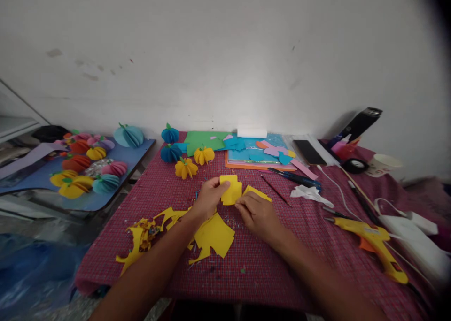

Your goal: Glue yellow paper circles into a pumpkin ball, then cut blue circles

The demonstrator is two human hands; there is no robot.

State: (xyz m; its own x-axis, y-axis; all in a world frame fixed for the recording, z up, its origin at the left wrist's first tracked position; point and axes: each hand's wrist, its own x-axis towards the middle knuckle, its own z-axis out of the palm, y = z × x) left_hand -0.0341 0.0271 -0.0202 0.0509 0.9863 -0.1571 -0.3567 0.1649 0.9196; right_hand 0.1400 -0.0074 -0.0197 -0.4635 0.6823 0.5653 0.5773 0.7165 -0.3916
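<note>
My left hand (210, 196) grips a few small, overlapping yellow paper pieces (231, 190), thumb on top. Curled and pinched together, the fingers of my right hand (259, 214) meet the lower right corner of those pieces. More yellow paper (259, 192) shows just behind my right hand; whether it is held or lies on the cloth is hard to tell. Under and beside my left forearm lie a larger cut yellow sheet (214, 234) and yellow scraps (136, 243), partly covered by the arm. A pencil (276, 190) rests to the right of my hands.
Paper pumpkins (186, 168) stand at the back left, with several more on a blue side table (132, 164). Coloured paper sheets (232, 160) lie behind my hands. On the right are a box cutter (298, 178), a phone (309, 152), a yellow glue gun (373, 241) and a cup (384, 164).
</note>
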